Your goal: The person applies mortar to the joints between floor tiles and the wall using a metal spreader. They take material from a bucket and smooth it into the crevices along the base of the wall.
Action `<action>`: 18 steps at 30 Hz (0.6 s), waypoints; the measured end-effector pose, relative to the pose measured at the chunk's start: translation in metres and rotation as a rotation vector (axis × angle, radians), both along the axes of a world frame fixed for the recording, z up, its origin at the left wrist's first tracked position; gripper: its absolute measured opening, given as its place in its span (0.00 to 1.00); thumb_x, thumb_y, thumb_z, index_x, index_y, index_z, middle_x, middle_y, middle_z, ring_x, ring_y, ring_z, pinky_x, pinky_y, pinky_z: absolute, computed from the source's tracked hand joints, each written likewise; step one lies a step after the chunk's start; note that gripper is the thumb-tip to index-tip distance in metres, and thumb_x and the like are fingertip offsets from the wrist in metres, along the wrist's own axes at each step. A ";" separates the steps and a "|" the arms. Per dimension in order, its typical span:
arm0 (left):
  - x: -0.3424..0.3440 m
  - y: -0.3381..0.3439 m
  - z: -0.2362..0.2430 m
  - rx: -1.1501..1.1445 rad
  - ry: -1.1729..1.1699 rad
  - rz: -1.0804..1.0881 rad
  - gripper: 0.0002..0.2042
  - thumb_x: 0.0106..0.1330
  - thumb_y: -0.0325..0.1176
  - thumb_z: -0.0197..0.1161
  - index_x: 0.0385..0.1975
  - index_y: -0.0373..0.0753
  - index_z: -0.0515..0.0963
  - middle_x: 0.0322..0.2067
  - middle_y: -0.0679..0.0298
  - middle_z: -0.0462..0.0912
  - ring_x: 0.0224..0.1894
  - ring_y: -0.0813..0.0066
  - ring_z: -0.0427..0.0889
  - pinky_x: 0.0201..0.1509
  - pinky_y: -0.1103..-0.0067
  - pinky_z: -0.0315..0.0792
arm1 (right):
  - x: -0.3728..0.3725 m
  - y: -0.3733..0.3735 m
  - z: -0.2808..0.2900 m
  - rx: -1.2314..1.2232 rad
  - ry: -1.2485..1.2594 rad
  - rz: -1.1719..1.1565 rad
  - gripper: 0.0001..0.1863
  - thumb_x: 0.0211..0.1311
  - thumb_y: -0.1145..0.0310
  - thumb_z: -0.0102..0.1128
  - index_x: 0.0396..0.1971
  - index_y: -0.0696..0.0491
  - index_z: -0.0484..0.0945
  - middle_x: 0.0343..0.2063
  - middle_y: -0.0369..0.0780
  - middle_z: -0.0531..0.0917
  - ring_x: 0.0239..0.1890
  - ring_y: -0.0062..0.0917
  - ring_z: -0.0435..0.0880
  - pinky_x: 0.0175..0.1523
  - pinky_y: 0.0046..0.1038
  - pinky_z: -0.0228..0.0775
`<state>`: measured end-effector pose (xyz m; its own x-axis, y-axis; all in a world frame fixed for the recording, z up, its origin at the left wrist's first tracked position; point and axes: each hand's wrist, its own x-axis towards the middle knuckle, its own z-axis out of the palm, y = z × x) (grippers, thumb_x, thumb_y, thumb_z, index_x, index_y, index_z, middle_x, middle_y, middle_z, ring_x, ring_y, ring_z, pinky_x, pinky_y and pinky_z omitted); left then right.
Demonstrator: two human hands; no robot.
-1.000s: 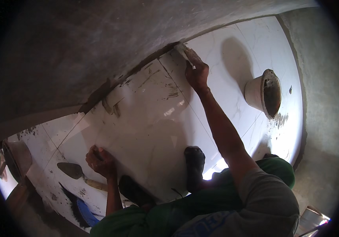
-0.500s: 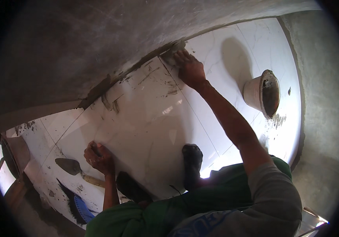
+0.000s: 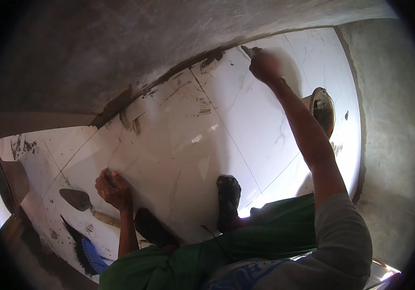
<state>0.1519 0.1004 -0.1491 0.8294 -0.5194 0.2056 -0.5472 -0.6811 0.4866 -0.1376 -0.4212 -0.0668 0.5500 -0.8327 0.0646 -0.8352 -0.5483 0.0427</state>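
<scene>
The right hand [image 3: 265, 66] is closed around a thin, flat, greyish hand tool [image 3: 246, 50], just above or on the glossy white marbled tile floor [image 3: 178, 150], near the foot of the bare grey wall [image 3: 101, 58]. The tool's exposed end points away from the hand toward the wall, its long axis slanting from upper left to lower right. Only a short, narrow, blade-like piece shows; the fist hides the rest. The right arm stretches far forward, nearly straight, the fist blurred and the forearm passing in front of a pale, mortar-crusted round bucket [image 3: 307, 100]. The left hand [image 3: 114, 189] hangs low with fingers curled; whether it holds anything cannot be told. Just beside it lies a pointed grey trowel with a wooden handle [image 3: 76, 199].
</scene>
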 end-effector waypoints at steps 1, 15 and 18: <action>0.000 0.001 0.000 0.015 0.015 0.009 0.14 0.73 0.40 0.63 0.49 0.37 0.80 0.40 0.58 0.81 0.46 0.56 0.79 0.58 0.61 0.70 | 0.004 -0.006 0.000 0.032 0.015 -0.082 0.15 0.64 0.70 0.53 0.47 0.52 0.84 0.42 0.49 0.89 0.47 0.47 0.89 0.53 0.50 0.82; 0.003 0.005 0.000 0.062 0.052 0.001 0.13 0.75 0.39 0.61 0.51 0.38 0.80 0.46 0.55 0.82 0.52 0.49 0.79 0.60 0.58 0.70 | 0.077 0.059 -0.054 0.045 -0.044 -0.129 0.19 0.63 0.68 0.56 0.50 0.41 0.89 0.40 0.43 0.89 0.47 0.41 0.85 0.53 0.43 0.82; 0.005 0.006 0.001 0.059 0.054 0.004 0.14 0.75 0.40 0.62 0.52 0.38 0.80 0.46 0.54 0.83 0.52 0.49 0.79 0.60 0.58 0.70 | 0.102 0.095 -0.044 0.061 -0.139 -0.152 0.17 0.62 0.70 0.57 0.48 0.43 0.89 0.38 0.43 0.89 0.47 0.41 0.85 0.51 0.43 0.82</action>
<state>0.1573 0.1063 -0.1479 0.8404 -0.5263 0.1297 -0.5186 -0.7112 0.4745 -0.0353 -0.3260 -0.1111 0.4072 -0.9100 0.0782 -0.9039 -0.4138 -0.1084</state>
